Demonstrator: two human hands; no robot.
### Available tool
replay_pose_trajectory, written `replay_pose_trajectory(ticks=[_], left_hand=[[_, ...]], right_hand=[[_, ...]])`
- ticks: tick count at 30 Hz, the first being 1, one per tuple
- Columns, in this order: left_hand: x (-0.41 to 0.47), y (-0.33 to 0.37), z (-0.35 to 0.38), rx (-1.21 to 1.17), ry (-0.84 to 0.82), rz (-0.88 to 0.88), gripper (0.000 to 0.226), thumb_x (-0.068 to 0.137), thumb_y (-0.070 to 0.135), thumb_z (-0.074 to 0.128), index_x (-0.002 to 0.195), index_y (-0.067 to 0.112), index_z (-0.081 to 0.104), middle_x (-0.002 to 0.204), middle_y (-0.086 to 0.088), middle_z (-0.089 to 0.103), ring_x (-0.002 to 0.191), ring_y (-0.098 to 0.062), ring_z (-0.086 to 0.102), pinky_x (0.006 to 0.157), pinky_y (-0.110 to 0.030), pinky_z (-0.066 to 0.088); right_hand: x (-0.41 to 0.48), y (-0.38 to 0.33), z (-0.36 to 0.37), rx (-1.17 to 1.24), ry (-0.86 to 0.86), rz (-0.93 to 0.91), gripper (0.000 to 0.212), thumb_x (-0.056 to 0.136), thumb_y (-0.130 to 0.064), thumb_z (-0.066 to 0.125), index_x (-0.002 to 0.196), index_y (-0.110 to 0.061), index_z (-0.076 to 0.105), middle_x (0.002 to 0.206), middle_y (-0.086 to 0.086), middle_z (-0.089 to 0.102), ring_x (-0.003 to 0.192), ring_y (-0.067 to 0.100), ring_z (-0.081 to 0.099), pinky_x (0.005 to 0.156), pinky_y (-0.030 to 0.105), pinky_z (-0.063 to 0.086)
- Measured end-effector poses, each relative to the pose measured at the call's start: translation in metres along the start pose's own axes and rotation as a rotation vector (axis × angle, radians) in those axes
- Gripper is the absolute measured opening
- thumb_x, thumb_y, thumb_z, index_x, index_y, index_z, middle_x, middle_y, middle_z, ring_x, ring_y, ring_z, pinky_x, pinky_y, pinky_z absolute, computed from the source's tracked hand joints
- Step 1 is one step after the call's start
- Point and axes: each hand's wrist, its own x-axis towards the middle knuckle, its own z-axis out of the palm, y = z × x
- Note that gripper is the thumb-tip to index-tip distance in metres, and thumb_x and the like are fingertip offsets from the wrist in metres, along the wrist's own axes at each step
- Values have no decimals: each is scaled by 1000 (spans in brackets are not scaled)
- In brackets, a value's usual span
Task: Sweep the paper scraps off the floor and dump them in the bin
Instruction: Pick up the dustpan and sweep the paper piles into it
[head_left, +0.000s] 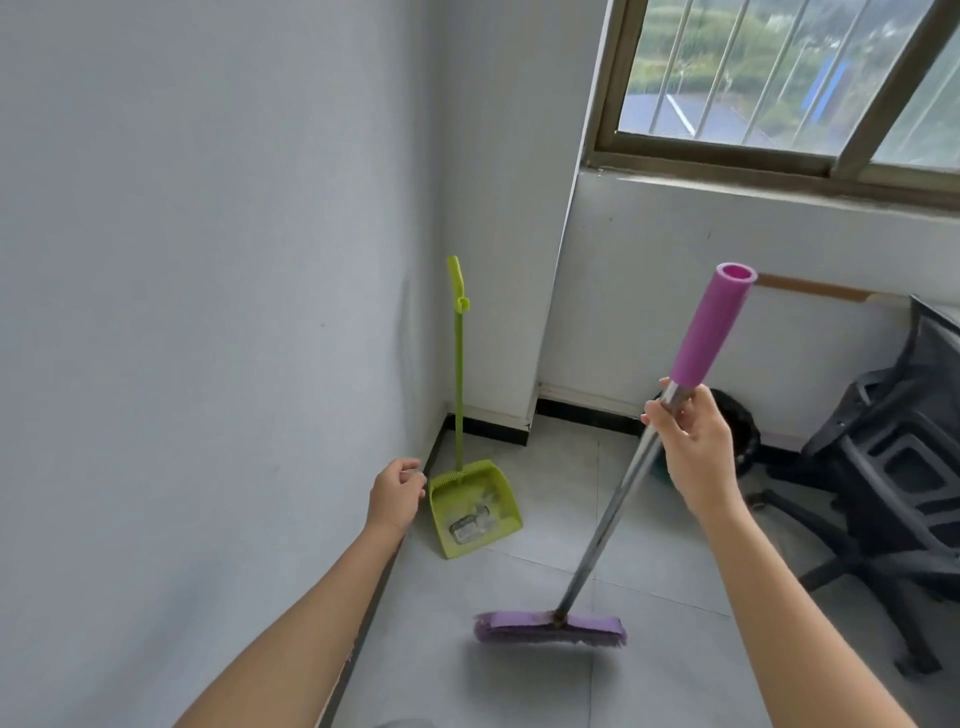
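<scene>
since the paper scraps (474, 521) lie in the tray of the green dustpan (444, 514), the sweeping looks done and the step in hand seems to be taking up the pan to carry it to the bin.

the left hand (397, 493) is stretched forward beside the wall (208, 312), fingers loosely curled and holding nothing. the dustpan stands on the floor (519, 686) just to the right of this hand, in the corner, with its long handle (458, 374) rising well above the hand. the next move probably calls for lifting the left hand to that handle, closing round it, and keeping the tray level so the light scraps do not slide out of the open front.

further right, the broom (613, 519) slants down and to the left from the right hand (691, 447), which grips the metal shaft just below the purple sleeve. its blurred purple head (550, 629) sits low near the floor, below and between the two hands; i cannot tell whether it touches.

just behind the right hand is a dark round bin (740, 426), partly hidden by it. to the right of that hand, a black office chair (883, 493) stands close to the bin and may crowd the approach, as may the broom if it is carried along.
</scene>
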Motion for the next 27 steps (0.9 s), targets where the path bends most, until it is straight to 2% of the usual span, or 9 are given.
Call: replay_pose_trajectory(ticks=[3, 6, 8, 13, 19, 22, 23, 25, 27], left_hand=[[54, 28, 17, 30, 14, -13, 34, 94, 5, 43, 126, 0, 51, 102, -11, 56, 89, -22, 54, 92, -37, 47], [112, 52, 33, 57, 11, -10, 35, 92, 6, 43, 126, 2, 52, 118, -20, 58, 107, -29, 57, 99, -40, 46], [153, 67, 45, 76, 3, -5, 35, 92, 7, 44, 126, 3, 52, 123, -21, 57, 116, -32, 54, 101, -43, 45], [259, 112, 74, 21, -22, 20, 40, 93, 13, 51, 132, 4, 47, 126, -16, 55, 119, -29, 52, 102, -40, 43], [386, 171, 96, -90, -36, 2, 61, 92, 16, 58, 145, 5, 29, 143, -11, 42, 130, -24, 44, 102, -28, 37], [429, 187, 107, -163, -28, 6, 54, 90, 9, 59, 139, 4, 36, 122, -6, 50, 109, -17, 54, 79, -6, 43], [439, 188, 110, -163, -20, 14, 50, 90, 8, 60, 136, 5, 40, 115, -3, 51, 101, -14, 53, 71, -4, 43], [453, 186, 115, -148, 4, 5, 39, 89, 8, 61, 125, 5, 48, 99, 1, 54, 96, -13, 49, 65, -5, 42], [461, 180, 120, -128, -4, -20, 11, 90, 9, 60, 99, 9, 54, 80, 3, 50, 85, -13, 53, 55, -4, 43]], right_hand=[[57, 20, 10, -25, -35, 30, 19, 90, -6, 54, 94, -24, 48, 87, 11, 53, 83, 26, 54, 69, 10, 45], [108, 47, 18, -42, -45, 65, 16, 91, -6, 53, 101, -17, 48, 87, 12, 52, 84, 26, 53, 70, 14, 45], [136, 64, 24, -61, -54, 82, 18, 91, -6, 53, 100, -20, 48, 87, 13, 52, 85, 26, 53, 70, 10, 44], [215, 98, 38, -92, -42, 136, 32, 91, -8, 53, 92, -39, 46, 93, 28, 55, 86, 28, 53, 75, 19, 42], [318, 122, 55, -96, -66, 252, 28, 90, -10, 55, 94, -37, 51, 95, 14, 62, 96, 28, 59, 81, 21, 44], [347, 132, 64, -92, -71, 288, 24, 90, -10, 55, 92, -34, 52, 91, 10, 62, 89, 16, 61, 81, 19, 43], [353, 135, 66, -88, -69, 294, 24, 90, -9, 55, 92, -33, 52, 91, 9, 62, 86, 10, 60, 80, 17, 42], [365, 139, 69, -76, -70, 303, 23, 90, -8, 54, 92, -31, 52, 88, 6, 61, 82, 3, 59, 80, 14, 42], [373, 142, 69, -68, -75, 307, 23, 90, -8, 54, 92, -30, 52, 86, 4, 60, 82, 4, 58, 79, 10, 43]])
